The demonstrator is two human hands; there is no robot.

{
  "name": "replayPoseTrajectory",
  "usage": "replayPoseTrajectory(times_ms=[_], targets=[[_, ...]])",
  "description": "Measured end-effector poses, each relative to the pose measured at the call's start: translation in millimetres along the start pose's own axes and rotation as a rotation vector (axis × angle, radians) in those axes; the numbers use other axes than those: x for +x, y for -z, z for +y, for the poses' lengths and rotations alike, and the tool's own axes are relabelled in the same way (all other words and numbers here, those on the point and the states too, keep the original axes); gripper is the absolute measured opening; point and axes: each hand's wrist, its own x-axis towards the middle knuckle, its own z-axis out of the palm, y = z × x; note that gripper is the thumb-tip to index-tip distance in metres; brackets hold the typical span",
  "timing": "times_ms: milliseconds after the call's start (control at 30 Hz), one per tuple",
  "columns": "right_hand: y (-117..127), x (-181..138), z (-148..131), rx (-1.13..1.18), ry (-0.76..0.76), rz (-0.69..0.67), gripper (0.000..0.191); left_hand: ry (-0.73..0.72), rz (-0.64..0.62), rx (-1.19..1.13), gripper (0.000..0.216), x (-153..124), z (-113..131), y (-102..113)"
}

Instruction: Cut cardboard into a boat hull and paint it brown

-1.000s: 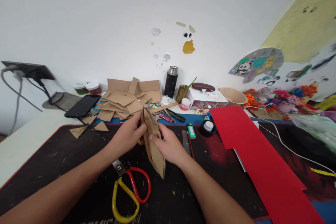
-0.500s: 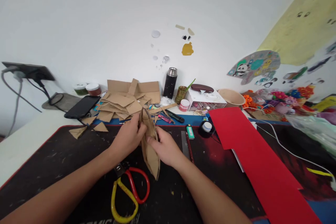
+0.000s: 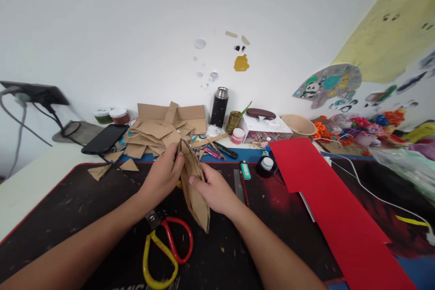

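Note:
Both of my hands grip a folded brown cardboard piece point(image 3: 196, 199) that stands on edge over the black desk mat point(image 3: 74, 208). My left hand point(image 3: 162, 177) pinches its upper left side with closed fingers. My right hand point(image 3: 212, 190) presses against its right side, fingers curled round it. Scissors with one red and one yellow handle point(image 3: 166, 249) lie on the mat just below my left hand.
A heap of cardboard scraps point(image 3: 163, 131) lies behind my hands, with a black phone point(image 3: 104, 138) to its left. A big red sheet point(image 3: 333, 199) covers the right side. A green lighter point(image 3: 245, 170), a tape roll point(image 3: 267, 165), a black flask point(image 3: 219, 106) and craft clutter stand near the wall.
The cardboard piece has shifted slightly left and tilted between my hands. My hands have adjusted their hold on it. The scissors have not moved.

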Motion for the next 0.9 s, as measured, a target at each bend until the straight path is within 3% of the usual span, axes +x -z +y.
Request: replayPoseTrajectory(times_ms=[167, 700, 800, 900], targets=[[-1.0, -0.7, -1.9, 0.006, -0.001, 0.002, 0.039, -0.003, 0.006, -0.004, 0.022, -0.8, 1.7, 0.3], [-6.3, -2.7, 1.1, -0.073, -0.083, -0.004, 0.031, 0.069, 0.025, 0.135, 0.007, -4.7, 2.2, -1.8], [-6.8, -3.3, 0.4, 0.053, -0.103, -0.026, 0.030, 0.064, 0.004, -0.011, 0.019, -1.5, 0.8, 1.7], [-5.1, -5.4, -4.5, 0.225, -0.133, -0.067, 0.030, 0.124, -0.060, -0.393, 0.045, 2.4, -0.7, 5.7]])
